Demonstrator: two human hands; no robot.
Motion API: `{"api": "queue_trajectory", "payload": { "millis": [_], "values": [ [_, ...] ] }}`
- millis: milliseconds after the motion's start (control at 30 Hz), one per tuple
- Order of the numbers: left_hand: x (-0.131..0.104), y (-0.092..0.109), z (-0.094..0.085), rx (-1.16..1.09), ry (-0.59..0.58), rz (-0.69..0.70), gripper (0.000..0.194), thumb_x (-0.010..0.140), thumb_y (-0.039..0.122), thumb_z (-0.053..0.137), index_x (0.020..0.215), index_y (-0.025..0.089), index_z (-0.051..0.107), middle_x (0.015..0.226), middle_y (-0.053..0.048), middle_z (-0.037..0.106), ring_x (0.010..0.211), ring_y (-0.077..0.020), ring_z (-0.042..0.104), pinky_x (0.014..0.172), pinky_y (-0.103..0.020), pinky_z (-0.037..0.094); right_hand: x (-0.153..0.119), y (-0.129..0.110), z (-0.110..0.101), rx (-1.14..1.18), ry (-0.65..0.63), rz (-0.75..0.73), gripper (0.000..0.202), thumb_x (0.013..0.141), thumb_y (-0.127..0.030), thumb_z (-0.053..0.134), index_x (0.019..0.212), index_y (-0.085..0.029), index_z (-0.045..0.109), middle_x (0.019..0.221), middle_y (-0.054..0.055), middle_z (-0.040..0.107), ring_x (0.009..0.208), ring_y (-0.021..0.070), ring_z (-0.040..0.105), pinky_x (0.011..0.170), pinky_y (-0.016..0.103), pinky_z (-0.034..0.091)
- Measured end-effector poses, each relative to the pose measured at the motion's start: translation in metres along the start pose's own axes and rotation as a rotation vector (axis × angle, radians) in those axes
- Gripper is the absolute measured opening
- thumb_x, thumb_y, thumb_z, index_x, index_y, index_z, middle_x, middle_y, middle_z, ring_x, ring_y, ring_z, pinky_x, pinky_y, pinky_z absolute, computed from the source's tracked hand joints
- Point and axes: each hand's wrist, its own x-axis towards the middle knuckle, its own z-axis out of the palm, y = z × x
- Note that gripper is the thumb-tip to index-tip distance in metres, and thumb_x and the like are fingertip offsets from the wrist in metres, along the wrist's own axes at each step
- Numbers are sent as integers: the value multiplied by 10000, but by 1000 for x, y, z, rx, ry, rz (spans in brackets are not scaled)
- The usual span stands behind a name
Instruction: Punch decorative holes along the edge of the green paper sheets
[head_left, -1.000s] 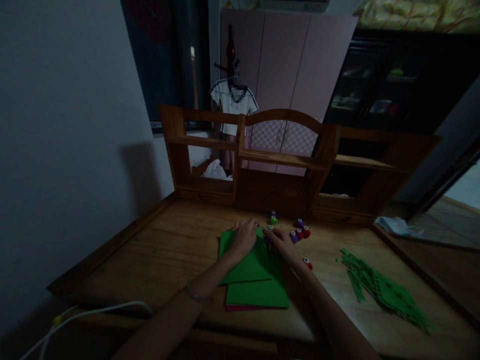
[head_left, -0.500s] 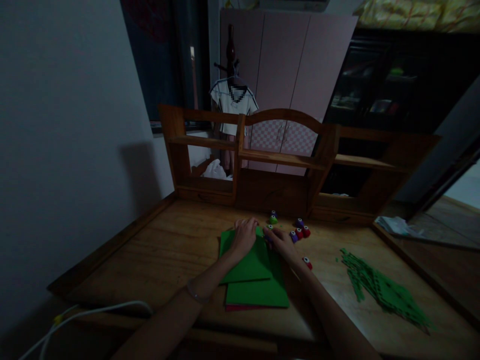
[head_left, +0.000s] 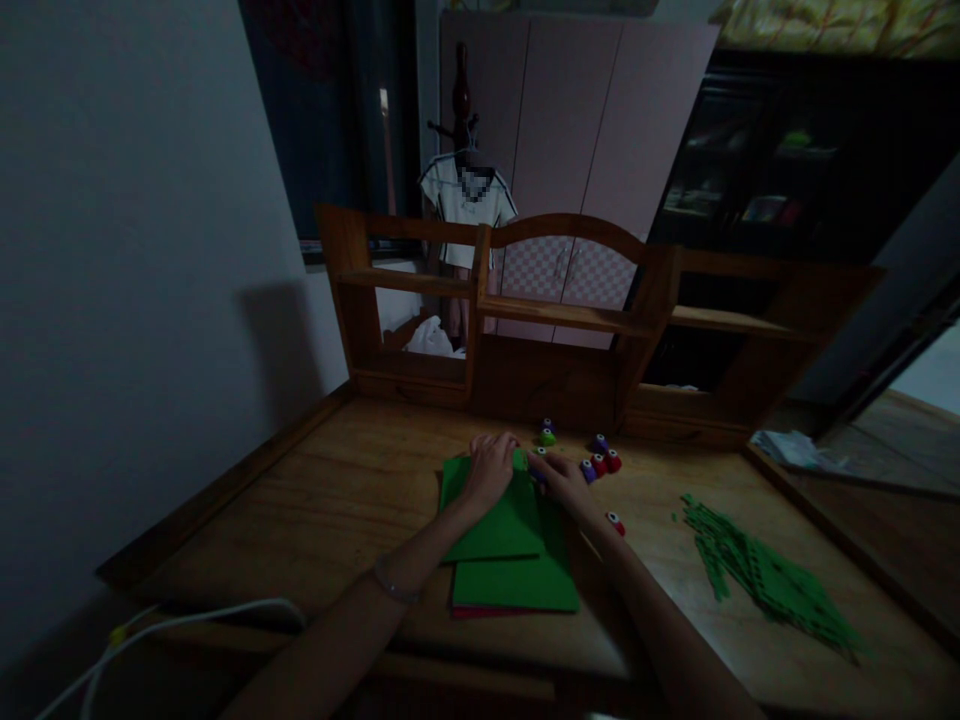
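A green paper sheet (head_left: 499,530) lies askew on a stack of green paper (head_left: 525,588), with a reddish edge showing underneath. At the sheet's far edge, my left hand (head_left: 491,472) is closed, its bent fingers holding the paper. My right hand (head_left: 566,482) grips a small purple craft punch (head_left: 535,473) at the sheet's upper right corner; its jaws are hidden by the fingers. Close by stand more small punches: a green one (head_left: 547,438), purple ones (head_left: 600,443) and red ones (head_left: 613,461). A single red punch (head_left: 615,524) sits near my right wrist.
Punched green paper strips and sheets (head_left: 780,580) lie in a heap on the right of the wooden desk (head_left: 322,500). A wooden shelf unit (head_left: 555,385) runs along the back. At the lower left, a white cable (head_left: 217,612) crosses the desk's front edge.
Both hands stay almost where they were at the sheet's far edge. The paper and the punches have not visibly moved.
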Motion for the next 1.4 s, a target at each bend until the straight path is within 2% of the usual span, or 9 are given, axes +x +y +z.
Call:
{"api": "queue_trajectory", "payload": {
  "millis": [233,400,700,967,1200,1400],
  "values": [
    [0,7,-6,-16,14,9,258,952,254,290,936,221,545,909,-17,621,934,-165,530,978,-359,261,-2,-7,-2,129,-54,73,442,773,-607,541,692,-173,547,538,-1,468,446,104,394,399,232,245],
    [1,11,-11,-32,33,23,243,947,258,312,931,224,552,904,-13,623,923,-162,526,976,-355,268,-2,-8,-1,222,-129,156,445,749,-603,564,786,-161,526,530,-37,425,413,71,333,378,206,200],
    [2,18,-19,-81,105,63,236,945,248,322,922,227,556,920,-2,624,947,-146,521,1001,-340,266,-5,-12,0,189,-179,88,425,693,-567,643,776,-164,538,547,-50,406,454,77,339,413,207,227],
    [2,22,-25,-77,161,83,204,937,229,343,939,217,547,950,-2,625,959,-136,531,1041,-342,243,-12,-26,0,158,-152,2,365,705,-510,659,795,-168,569,692,-15,521,595,120,465,515,213,341],
    [1,24,-26,-71,146,113,221,938,215,331,954,217,551,951,3,623,938,-122,545,1064,-351,215,-10,-22,0,7,-83,-97,345,707,-497,660,799,-172,589,736,1,561,673,154,507,582,230,373],
    [1,24,-27,-67,125,114,241,945,228,306,963,220,547,956,2,617,945,-126,545,1071,-364,204,-12,-21,3,7,-78,-99,379,713,-527,635,834,-170,597,744,9,575,692,165,525,595,237,393]
  ]
}}
